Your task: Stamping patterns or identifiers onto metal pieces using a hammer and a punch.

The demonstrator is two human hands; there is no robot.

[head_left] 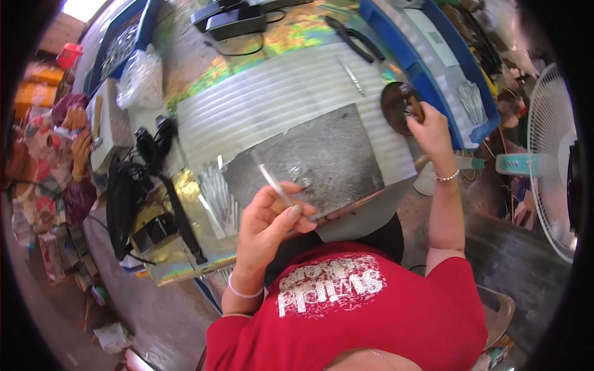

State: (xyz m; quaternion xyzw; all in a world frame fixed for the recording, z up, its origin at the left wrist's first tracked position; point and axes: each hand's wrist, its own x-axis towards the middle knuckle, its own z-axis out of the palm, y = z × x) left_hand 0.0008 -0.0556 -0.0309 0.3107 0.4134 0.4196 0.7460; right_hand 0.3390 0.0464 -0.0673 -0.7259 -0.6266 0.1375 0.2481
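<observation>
My left hand (269,226) is closed in a pinch on a thin, shiny metal strip (272,180), held tilted above the near edge of a dark grey slab (334,145). Small curled shiny pieces (299,173) lie on the slab, just beyond my fingers. Off to the right, my right hand (431,133) grips a small brown-handled tool (417,111) over a round dark dish (391,106); its working end is too small to tell. Left of the slab lies a bundle of similar metal strips (215,188).
White foam sheeting (247,105) lies under the slab. Pliers (356,38) and a slim pointed tool (351,75) rest beyond it. A blue bin (427,68) stands right, near a fan (550,161). A black strapped bag (133,185) lies left; another person's hands (79,133) work farther left.
</observation>
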